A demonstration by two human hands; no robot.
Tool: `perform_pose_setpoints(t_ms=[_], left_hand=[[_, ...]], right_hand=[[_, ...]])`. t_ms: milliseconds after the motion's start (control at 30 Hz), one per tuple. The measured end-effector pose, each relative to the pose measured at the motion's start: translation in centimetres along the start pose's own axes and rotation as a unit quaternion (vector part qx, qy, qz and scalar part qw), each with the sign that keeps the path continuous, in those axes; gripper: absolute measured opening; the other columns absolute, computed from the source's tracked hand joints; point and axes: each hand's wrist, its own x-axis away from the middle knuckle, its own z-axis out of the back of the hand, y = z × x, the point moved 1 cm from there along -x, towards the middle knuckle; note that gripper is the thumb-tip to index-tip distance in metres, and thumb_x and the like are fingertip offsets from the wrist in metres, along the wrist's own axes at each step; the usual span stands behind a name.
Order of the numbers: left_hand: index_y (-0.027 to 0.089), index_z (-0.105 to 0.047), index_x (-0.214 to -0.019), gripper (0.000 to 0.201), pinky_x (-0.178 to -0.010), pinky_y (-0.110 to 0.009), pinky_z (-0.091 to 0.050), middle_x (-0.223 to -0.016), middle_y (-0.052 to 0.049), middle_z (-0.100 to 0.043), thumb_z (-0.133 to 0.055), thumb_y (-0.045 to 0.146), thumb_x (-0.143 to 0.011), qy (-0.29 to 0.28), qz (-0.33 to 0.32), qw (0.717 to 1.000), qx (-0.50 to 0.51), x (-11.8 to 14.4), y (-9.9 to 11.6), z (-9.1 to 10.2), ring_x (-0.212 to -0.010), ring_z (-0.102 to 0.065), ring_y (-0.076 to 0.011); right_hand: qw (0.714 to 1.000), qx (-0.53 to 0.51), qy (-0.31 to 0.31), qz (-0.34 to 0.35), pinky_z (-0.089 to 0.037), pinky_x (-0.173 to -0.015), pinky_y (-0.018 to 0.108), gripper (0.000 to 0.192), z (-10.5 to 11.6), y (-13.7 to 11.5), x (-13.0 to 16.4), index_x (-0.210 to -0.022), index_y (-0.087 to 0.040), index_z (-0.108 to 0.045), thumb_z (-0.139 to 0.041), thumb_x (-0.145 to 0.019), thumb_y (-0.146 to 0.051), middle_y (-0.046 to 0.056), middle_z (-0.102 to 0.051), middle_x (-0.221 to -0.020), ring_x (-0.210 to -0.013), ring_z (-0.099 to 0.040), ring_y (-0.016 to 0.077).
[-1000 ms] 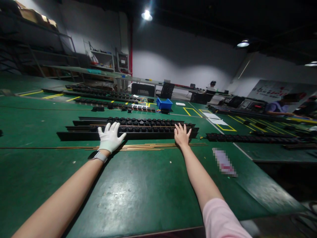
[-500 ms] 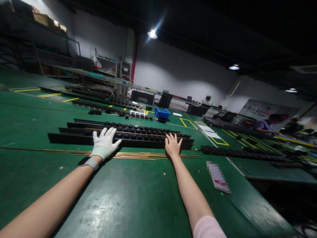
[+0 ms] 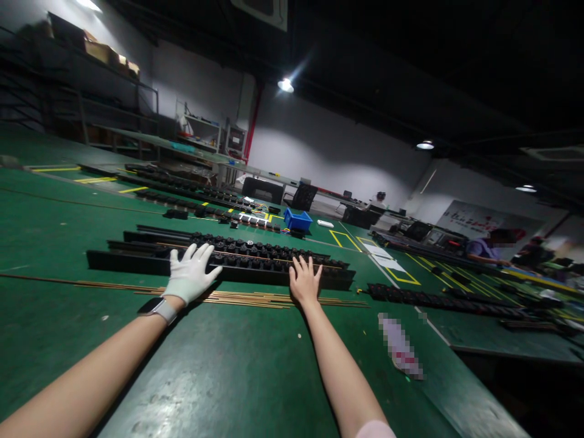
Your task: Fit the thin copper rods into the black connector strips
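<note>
My left hand, in a white glove with a watch at the wrist, lies with spread fingers on the near black rail. Bare and also spread, my right hand touches the same long assembly farther to the right. Rows of small black roller-like parts fill the channels between the rails. Thin brass-coloured rods lie on the green table just in front, passing beneath my wrists. Neither hand is wrapped around anything.
A blue bin stands behind the assembly, near white papers. A pixelated flat object lies to the right on the green table. More black strips extend rightward. A person sits at the far right.
My right hand has slid a little to the left along the assembly. My left hand stays at about the same spot. The camera view has tilted slightly upward.
</note>
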Motion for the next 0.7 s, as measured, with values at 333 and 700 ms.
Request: perform_pose_setpoints(t_ms=[333, 700], left_hand=[[0.025, -0.046, -0.168, 0.077, -0.130, -0.074, -0.006, -0.173, -0.013, -0.047, -0.045, 0.060, -0.099, -0.005, 0.002, 1.000, 0.006, 0.1, 0.4, 0.7, -0.163, -0.032, -0.0431], [0.026, -0.045, -0.168, 0.076, -0.130, -0.073, -0.004, -0.175, -0.012, -0.045, -0.043, 0.060, -0.100, -0.007, 0.002, 1.000, 0.004, 0.2, 0.4, 0.8, -0.164, -0.030, -0.0422]], right_hand=[[1.000, -0.012, -0.002, -0.013, -0.002, -0.134, 0.069, 0.053, 0.1, -0.1, 0.1, -0.163, -0.036, -0.056, -0.033, -0.117, -0.050, 0.001, -0.044, -0.174, -0.168, -0.021, 0.0305], [1.000, -0.018, 0.007, 0.014, -0.001, -0.134, 0.067, 0.056, -0.1, -3.6, 0.3, -0.169, -0.037, -0.046, -0.033, -0.116, -0.051, 0.001, -0.038, -0.178, -0.170, -0.017, 0.0301]])
